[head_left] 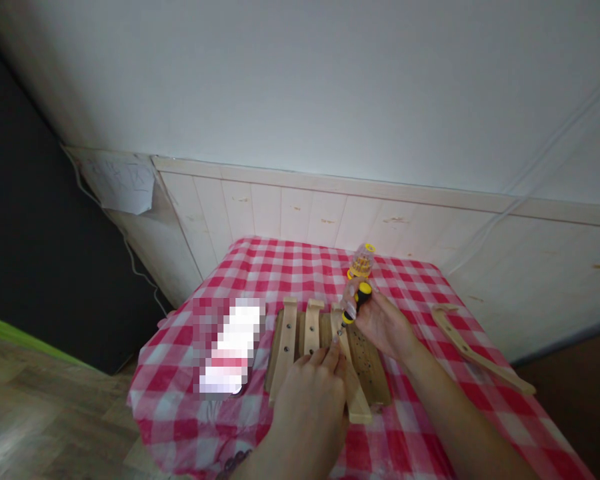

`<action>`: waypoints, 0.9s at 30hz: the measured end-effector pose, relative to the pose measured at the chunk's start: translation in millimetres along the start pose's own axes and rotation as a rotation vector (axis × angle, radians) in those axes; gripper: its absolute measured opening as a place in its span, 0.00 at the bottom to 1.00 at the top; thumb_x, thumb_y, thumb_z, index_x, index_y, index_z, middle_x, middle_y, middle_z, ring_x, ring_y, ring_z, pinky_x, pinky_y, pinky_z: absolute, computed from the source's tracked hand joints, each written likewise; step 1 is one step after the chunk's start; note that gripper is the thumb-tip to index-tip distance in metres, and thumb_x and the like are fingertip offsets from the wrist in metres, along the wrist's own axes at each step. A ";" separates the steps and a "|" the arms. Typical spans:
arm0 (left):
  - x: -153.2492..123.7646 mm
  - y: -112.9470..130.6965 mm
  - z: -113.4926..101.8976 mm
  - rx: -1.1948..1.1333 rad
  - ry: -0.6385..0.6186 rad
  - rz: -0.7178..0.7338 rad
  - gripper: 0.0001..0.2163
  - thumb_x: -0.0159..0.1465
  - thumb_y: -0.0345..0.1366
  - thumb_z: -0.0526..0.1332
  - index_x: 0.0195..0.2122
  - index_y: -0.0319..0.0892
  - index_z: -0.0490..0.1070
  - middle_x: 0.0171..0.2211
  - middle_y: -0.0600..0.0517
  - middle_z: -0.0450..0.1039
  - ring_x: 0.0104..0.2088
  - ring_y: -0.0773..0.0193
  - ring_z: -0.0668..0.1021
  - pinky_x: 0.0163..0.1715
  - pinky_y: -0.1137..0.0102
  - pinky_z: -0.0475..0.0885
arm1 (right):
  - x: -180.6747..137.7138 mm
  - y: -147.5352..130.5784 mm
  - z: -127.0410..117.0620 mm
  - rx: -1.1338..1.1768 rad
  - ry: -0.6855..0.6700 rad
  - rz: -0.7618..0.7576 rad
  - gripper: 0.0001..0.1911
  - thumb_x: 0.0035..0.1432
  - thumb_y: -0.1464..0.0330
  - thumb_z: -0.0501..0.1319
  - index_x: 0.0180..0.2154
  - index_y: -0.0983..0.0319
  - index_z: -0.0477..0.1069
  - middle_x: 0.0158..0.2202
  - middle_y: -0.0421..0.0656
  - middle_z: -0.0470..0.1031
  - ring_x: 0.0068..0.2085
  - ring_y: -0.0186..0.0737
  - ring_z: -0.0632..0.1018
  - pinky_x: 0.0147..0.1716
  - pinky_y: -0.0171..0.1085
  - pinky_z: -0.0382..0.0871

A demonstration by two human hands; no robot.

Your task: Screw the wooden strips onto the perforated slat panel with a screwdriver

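Note:
My right hand (pixel 380 323) is closed round a black and yellow screwdriver (pixel 356 303). Its tip meets a screw in a curved wooden strip (pixel 359 397), which lies slightly askew on a darker wooden board (pixel 375 357). My left hand (pixel 315 383) lies over the board with fingers stretched forward, fingertips on that strip just below the screwdriver tip; its thumb is hidden. To the left, a wooden strip (pixel 290 320) and another wooden strip (pixel 314 319) sit on the board, each with dark screw heads. Small dark holes or specks mark the board's right part.
A loose curved wooden strip (pixel 463 345) lies at the right of the red checked tablecloth (pixel 280 263). Behind my right hand stands a clear bit case (pixel 363 262) with yellow ends. A phone (pixel 233 347) with a blurred screen lies left. The panelled wall (pixel 295 213) borders the table's back.

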State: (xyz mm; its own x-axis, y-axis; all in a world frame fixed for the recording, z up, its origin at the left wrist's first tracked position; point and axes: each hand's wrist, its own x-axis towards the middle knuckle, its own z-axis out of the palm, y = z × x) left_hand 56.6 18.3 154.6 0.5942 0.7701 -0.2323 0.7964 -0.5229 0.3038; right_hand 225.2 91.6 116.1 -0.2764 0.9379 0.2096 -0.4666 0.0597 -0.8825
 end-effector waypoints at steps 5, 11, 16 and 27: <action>-0.1 -0.3 0.3 0.009 -0.025 -0.005 0.31 0.64 0.23 0.59 0.70 0.32 0.67 0.73 0.39 0.64 0.65 0.44 0.77 0.62 0.55 0.77 | -0.6 -1.2 0.4 -0.034 -0.018 -0.004 0.18 0.65 0.49 0.67 0.34 0.57 0.74 0.28 0.39 0.66 0.29 0.40 0.67 0.32 0.39 0.71; 0.6 -0.2 2.2 0.022 -0.020 0.006 0.32 0.63 0.22 0.58 0.71 0.31 0.66 0.72 0.37 0.64 0.65 0.44 0.77 0.62 0.55 0.77 | 0.3 -0.2 2.9 -0.046 -0.024 -0.017 0.20 0.63 0.47 0.69 0.34 0.57 0.75 0.27 0.39 0.68 0.29 0.41 0.67 0.32 0.40 0.70; 1.1 -0.3 5.0 0.039 0.002 0.010 0.33 0.62 0.21 0.58 0.72 0.30 0.64 0.73 0.36 0.62 0.66 0.45 0.77 0.63 0.57 0.77 | -0.4 -0.1 5.1 -0.109 -0.021 -0.040 0.21 0.61 0.46 0.70 0.38 0.56 0.76 0.31 0.40 0.70 0.32 0.42 0.71 0.35 0.41 0.69; 1.9 0.0 5.2 0.019 -0.006 -0.003 0.32 0.62 0.21 0.58 0.70 0.31 0.67 0.73 0.37 0.61 0.67 0.45 0.75 0.64 0.57 0.76 | -1.5 -0.3 9.0 -0.183 -0.020 -0.088 0.21 0.60 0.48 0.73 0.42 0.52 0.69 0.27 0.35 0.69 0.29 0.39 0.65 0.31 0.38 0.62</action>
State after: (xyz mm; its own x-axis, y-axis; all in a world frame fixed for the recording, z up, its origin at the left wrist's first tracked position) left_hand 58.3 17.9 149.4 0.5921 0.7696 -0.2389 0.8004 -0.5270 0.2858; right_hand 218.2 87.1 119.8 -0.2589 0.9195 0.2958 -0.3297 0.2037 -0.9219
